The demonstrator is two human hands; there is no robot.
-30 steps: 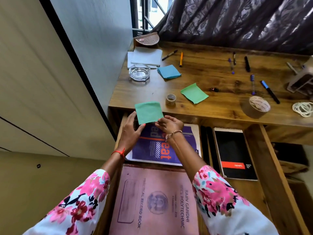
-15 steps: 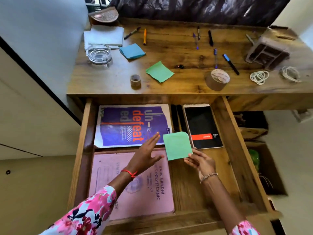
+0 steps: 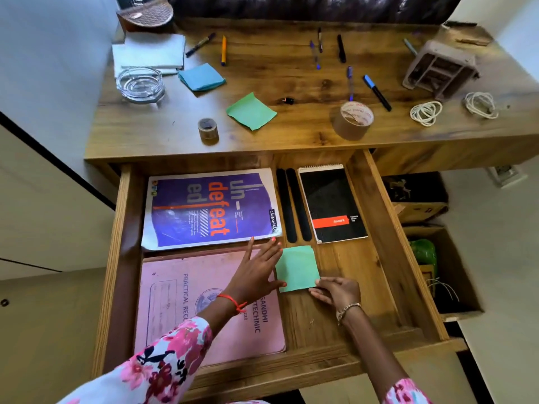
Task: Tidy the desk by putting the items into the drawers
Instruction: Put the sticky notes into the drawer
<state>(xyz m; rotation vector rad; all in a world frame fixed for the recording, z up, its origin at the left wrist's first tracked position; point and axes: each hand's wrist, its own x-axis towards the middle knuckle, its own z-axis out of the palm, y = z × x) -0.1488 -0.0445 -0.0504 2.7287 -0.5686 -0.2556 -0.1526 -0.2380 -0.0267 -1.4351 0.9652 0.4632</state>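
Observation:
The wooden drawer (image 3: 388,228) is pulled out under the desk (image 3: 291,135). A green sticky-note pad (image 3: 296,268) lies low over the drawer floor, below two black strips (image 3: 293,205). My right hand (image 3: 335,293) pinches its near right corner. My left hand (image 3: 256,272) is flat with fingers spread, touching the pad's left edge over a pink record book (image 3: 180,301). A purple book (image 3: 210,208) and a black notepad (image 3: 332,202) lie in the drawer too.
On the desk lie another green pad (image 3: 250,112), a blue pad (image 3: 201,77), a small tape roll (image 3: 208,129), a brown tape roll (image 3: 353,119), several pens (image 3: 376,91), a glass ashtray (image 3: 140,83), white papers (image 3: 148,52), cord coils (image 3: 425,112) and a grey organiser (image 3: 440,68).
The green pad came down from the desk edge into the drawer, to the right of the pink book. My left hand let go of it and now lies flat beside it.

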